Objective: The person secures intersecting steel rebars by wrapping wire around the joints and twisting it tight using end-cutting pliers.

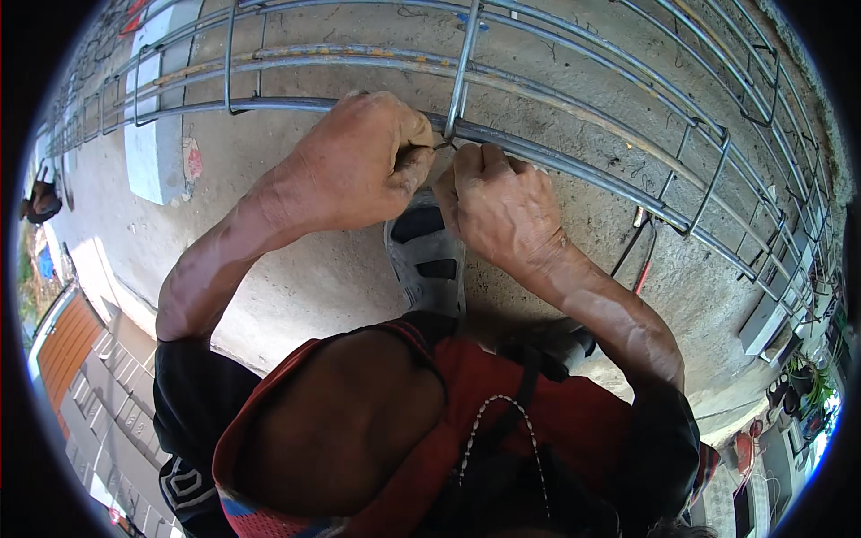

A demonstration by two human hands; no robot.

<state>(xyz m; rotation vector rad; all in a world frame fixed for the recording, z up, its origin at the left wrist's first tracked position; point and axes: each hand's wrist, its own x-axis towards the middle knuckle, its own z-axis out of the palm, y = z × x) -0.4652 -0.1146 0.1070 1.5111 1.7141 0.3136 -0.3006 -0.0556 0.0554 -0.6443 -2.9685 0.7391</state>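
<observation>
A long steel rebar cage (619,184) curves across the upper view, its bars joined by square stirrups (464,63). At the near bar, where one stirrup meets it, a short dark tie wire (446,143) shows between my hands. My left hand (363,166) is closed in a pinch on the wire's left side, its knuckles against the bar. Close by on the right, my right hand (504,202) has its fingers curled at the same wire, just below the bar. The wire's ends are hidden in my fingers.
A pale block (154,134) lies under the cage at left, another block (762,314) at far right. Right of my right forearm, a tool with a red and black handle (644,269) lies on the concrete floor (296,305). My grey shoe (426,255) is below my hands.
</observation>
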